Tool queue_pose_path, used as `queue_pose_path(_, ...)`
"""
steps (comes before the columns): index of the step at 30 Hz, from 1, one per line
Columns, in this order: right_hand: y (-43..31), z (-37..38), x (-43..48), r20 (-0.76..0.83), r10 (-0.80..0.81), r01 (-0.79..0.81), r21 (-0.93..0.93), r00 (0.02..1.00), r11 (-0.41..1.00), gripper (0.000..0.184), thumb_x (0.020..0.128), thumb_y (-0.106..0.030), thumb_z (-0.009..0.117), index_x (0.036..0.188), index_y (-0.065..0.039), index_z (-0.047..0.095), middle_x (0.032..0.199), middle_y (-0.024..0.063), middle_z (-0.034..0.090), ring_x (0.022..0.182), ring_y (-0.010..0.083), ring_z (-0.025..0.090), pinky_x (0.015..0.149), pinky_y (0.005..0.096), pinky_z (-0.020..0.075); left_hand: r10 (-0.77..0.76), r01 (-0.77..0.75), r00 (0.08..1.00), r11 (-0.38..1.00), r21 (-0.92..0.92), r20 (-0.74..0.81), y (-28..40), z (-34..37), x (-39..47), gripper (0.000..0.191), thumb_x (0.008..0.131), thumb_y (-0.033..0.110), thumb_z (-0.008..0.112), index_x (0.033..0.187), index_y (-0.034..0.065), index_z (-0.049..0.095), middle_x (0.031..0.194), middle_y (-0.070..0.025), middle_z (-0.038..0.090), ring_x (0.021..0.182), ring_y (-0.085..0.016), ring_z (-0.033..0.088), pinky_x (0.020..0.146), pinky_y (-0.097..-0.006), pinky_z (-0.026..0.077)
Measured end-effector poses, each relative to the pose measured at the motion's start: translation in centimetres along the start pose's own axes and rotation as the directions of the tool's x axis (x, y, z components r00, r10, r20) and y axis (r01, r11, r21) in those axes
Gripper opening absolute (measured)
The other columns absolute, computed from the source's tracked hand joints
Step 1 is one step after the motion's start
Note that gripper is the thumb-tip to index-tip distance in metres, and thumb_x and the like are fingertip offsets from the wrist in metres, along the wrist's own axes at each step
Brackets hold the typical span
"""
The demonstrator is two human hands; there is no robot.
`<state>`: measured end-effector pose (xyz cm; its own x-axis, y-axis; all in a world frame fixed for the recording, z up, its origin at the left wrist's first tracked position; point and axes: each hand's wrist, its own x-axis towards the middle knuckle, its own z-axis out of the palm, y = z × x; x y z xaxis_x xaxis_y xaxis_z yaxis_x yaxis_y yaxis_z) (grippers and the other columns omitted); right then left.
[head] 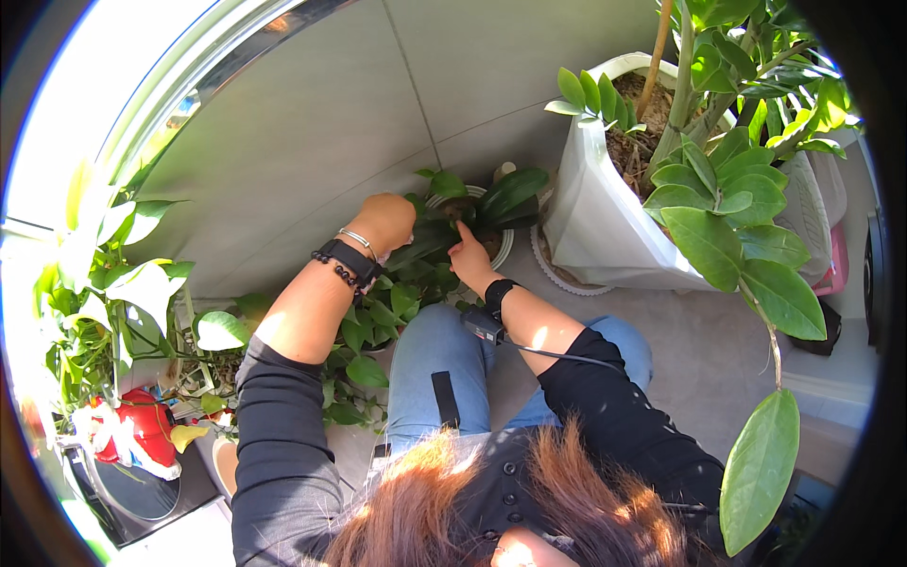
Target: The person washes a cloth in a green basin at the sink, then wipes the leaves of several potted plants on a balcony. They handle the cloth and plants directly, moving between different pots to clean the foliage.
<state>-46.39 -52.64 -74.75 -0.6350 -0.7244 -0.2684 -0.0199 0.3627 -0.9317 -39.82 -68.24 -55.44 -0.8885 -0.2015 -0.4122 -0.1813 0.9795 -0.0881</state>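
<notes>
My left hand (388, 225), with a silver bangle, black band and dark beads at its wrist, is bent over long dark green leaves; its fingers are mostly hidden, and something pale and pinkish shows beneath it. My right hand (469, 254) points its index finger at the base of a broad-leaved potted plant (511, 197), touching or very near it. This plant stands in a round white pot (507, 248) against the grey wall. Whether my right hand holds a leaf cannot be told. Trailing green vines (365, 322) lie below my left hand.
A large white planter (602, 227) with a tall leafy plant stands on a saucer at right, one long stem hanging toward my right arm. More vines (145, 283), a red and white figure (145, 429) and a window frame (191, 78) are at left. A cable (560, 353) runs along my right forearm.
</notes>
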Motion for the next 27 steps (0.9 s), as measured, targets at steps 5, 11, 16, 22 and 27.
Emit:
queue_pose_path(5, -0.8, 0.3, -2.2, 0.232, 0.056, -0.024, -0.138, 0.971, 0.990, 0.084, 0.083, -0.002, 0.051, 0.153, -0.008, 0.004, 0.093, 0.0211, 0.067, 0.076, 0.0386, 0.063, 0.068, 0.0446, 0.0494, -0.025, 0.024, 0.999, 0.999, -0.023, -0.039, -0.7, -0.4, -0.3, 0.022, 0.075, 0.027, 0.072, 0.078, 0.0048, 0.072, 0.084, -0.0135, 0.070, 0.086, -0.033, 0.066, 0.073, -0.0422, 0.053)
queue_pose_path(11, -1.2, 0.1, -2.6, 0.178, -0.065, 0.101, -0.201, 0.982, 0.974, 0.085, 0.080, -0.001, 0.052, 0.152, -0.008, 0.007, 0.099, 0.0196, 0.066, 0.088, 0.0393, 0.062, 0.079, 0.0437, 0.0486, -0.024, 0.023, 0.998, 1.000, -0.008, -0.058, -0.3, -1.5, -0.4, 0.023, 0.075, 0.026, 0.071, 0.078, 0.0040, 0.071, 0.086, -0.0147, 0.068, 0.087, -0.034, 0.064, 0.074, -0.0427, 0.052)
queue_pose_path(16, -1.8, 0.0, -2.7, 0.156, -0.116, 0.147, -0.209, 0.981, 0.967, 0.083, 0.081, 0.001, 0.051, 0.152, -0.011, 0.010, 0.109, 0.0184, 0.064, 0.091, 0.0375, 0.062, 0.081, 0.0414, 0.0471, -0.026, 0.011, 0.972, 0.998, -0.065, -0.234, 1.1, -1.7, 0.7, 0.023, 0.076, 0.026, 0.070, 0.081, 0.0032, 0.070, 0.095, -0.0157, 0.064, 0.091, -0.035, 0.062, 0.074, -0.0426, 0.051)
queue_pose_path(22, -2.3, -0.3, -3.2, 0.238, -0.070, 0.111, -0.165, 0.969, 0.980, 0.081, 0.084, 0.004, 0.047, 0.153, -0.014, 0.009, 0.109, 0.0185, 0.064, 0.081, 0.0323, 0.064, 0.077, 0.0406, 0.0488, -0.073, 0.073, 0.985, 0.997, -0.004, -0.155, 1.6, -1.8, 1.5, 0.021, 0.078, 0.025, 0.070, 0.083, 0.0045, 0.071, 0.098, -0.0141, 0.063, 0.093, -0.034, 0.062, 0.075, -0.0423, 0.051)
queue_pose_path(27, -2.2, -1.5, -1.4, 0.308, 0.070, -0.016, -0.175, 0.949, 0.984, 0.084, 0.085, 0.009, 0.043, 0.154, -0.019, 0.003, 0.112, 0.0183, 0.063, 0.067, 0.0231, 0.064, 0.064, 0.0361, 0.0521, -0.061, 0.061, 0.985, 0.998, -0.003, -0.159, 1.4, -2.3, 0.6, 0.021, 0.079, 0.025, 0.070, 0.083, 0.0042, 0.071, 0.098, -0.0145, 0.063, 0.092, -0.034, 0.062, 0.075, -0.0422, 0.051)
